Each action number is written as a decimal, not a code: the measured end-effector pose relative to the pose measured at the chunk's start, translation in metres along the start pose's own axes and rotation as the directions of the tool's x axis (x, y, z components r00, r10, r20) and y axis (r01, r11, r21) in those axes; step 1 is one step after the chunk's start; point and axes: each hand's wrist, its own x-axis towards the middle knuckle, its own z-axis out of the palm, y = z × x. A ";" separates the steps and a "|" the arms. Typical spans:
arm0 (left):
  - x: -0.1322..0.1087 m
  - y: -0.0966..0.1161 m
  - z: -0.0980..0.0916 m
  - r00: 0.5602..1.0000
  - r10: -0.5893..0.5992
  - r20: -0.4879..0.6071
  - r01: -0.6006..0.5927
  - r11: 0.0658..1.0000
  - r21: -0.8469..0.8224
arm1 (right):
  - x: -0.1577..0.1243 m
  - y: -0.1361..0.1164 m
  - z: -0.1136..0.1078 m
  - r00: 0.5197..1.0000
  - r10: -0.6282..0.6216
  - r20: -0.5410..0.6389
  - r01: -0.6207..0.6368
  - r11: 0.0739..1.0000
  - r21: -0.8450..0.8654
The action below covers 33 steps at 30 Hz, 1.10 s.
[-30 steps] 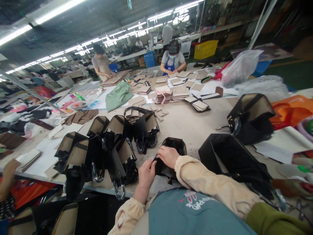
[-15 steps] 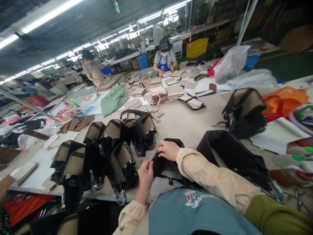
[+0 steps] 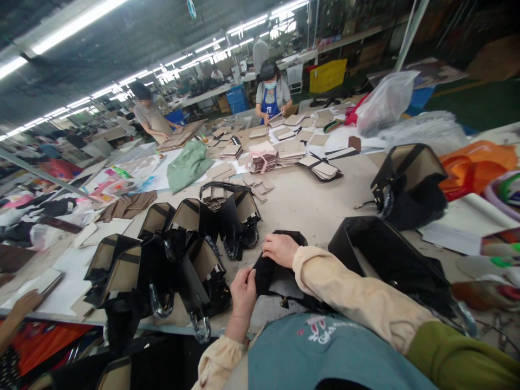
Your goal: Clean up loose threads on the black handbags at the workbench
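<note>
Both hands are on 1 small black bag (image 3: 281, 279) at the near edge of the table (image 3: 309, 200). The left hand (image 3: 242, 288) pinches its left side with fingers closed, the right hand (image 3: 280, 249) curls over and grips its top rim, and open black bags (image 3: 179, 244) stand just left

Bare counter (image 3: 309, 203) lies open straight ahead. Black bag cluster (image 3: 179, 254) blocks left, big black bag (image 3: 385, 260) crowds right.
</note>
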 end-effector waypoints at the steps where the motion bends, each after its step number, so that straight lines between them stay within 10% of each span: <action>1: 0.000 0.000 0.000 1.000 -0.004 0.002 0.004 1.000 0.003 | 0.000 0.000 0.000 1.000 0.003 0.001 -0.003 1.000 -0.002; 33: 0.004 0.003 -0.001 0.992 -0.116 0.051 0.117 0.993 -0.008 | -0.002 -0.006 -0.005 0.997 0.057 0.046 -0.057 0.998 -0.006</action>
